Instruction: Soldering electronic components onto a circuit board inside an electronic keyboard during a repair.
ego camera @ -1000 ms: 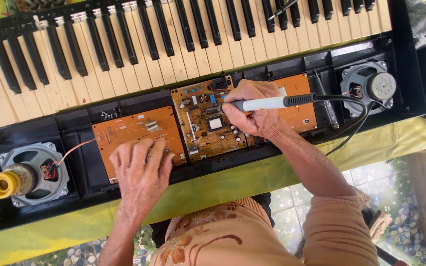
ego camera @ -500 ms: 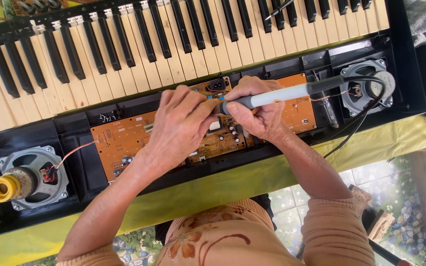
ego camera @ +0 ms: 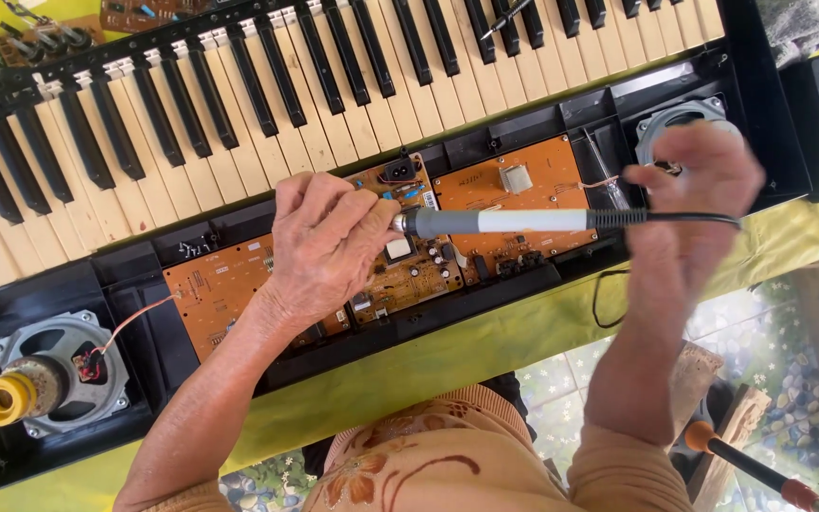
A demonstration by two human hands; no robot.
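Your left hand grips the soldering iron near its tip, flat over the circuit board for control; your blurred right hand hangs unclenched by the cord

soldering iron spans the circuit boards; open room over the left speaker.

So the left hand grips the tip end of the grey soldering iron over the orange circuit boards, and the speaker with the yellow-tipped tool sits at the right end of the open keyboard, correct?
Not quite. The speaker with the yellow-tipped tool sits at the left end of the open keyboard, as the head view shows. The rest holds: the left hand grips the tip end of the grey soldering iron over the orange circuit boards.
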